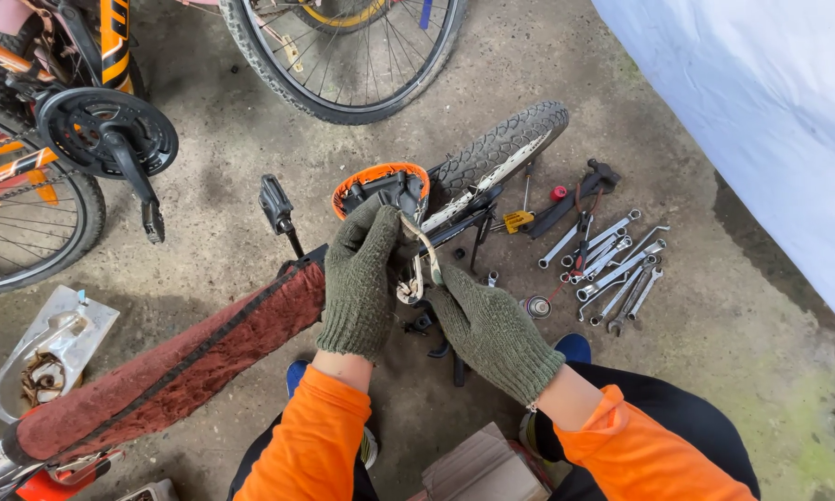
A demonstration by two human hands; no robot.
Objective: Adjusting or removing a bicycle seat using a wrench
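Covering ground: stained concrete floor (204, 195), wrenches (612, 264) scattered.

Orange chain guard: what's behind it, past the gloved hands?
Behind the orange chain guard the small rear tyre rises. The left hand and right hand cover the chain area below it.

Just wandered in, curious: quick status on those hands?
Left hand and right hand, gloved, both on a pale curved strip at the small bike's rear wheel. Wrenches lie aside.
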